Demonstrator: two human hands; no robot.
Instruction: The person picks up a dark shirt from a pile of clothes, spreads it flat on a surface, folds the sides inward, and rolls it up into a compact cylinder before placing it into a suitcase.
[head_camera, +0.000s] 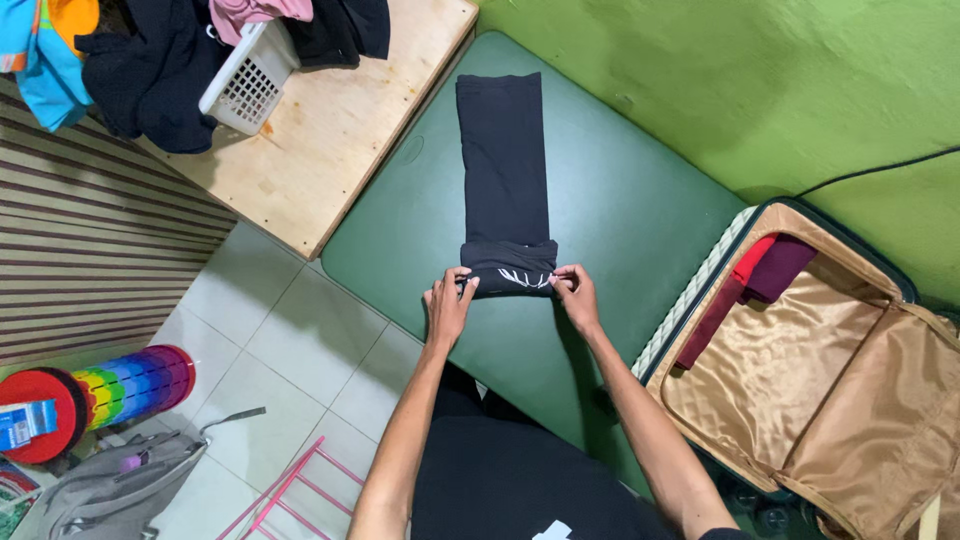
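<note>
**Both hands on the rolled end of a black garment**

I saw my left hand (447, 305) pinched shut on the left edge of a black garment (505, 160), at the rolled end (510, 268) nearest me. My right hand (577, 295) was closed the same way on the right edge of that roll, fingers curled over the cloth. The roll sat between the two hands, with a pale printed pattern showing on its near face. Beyond the hands the rest of the garment lay flat in a long folded strip on the green counter (620, 200), running straight away from me.

To the right of my right hand, well apart, an open suitcase (800, 370) with a tan lining held a red and a maroon piece of clothing (765, 270) at its far end. Far beyond my left hand a white laundry basket (250, 80) with dark clothes rested on a wooden board (340, 130). Below my left hand lay tiled floor (290, 350), with a rainbow-coloured cylinder (130, 385) off to the left.
</note>
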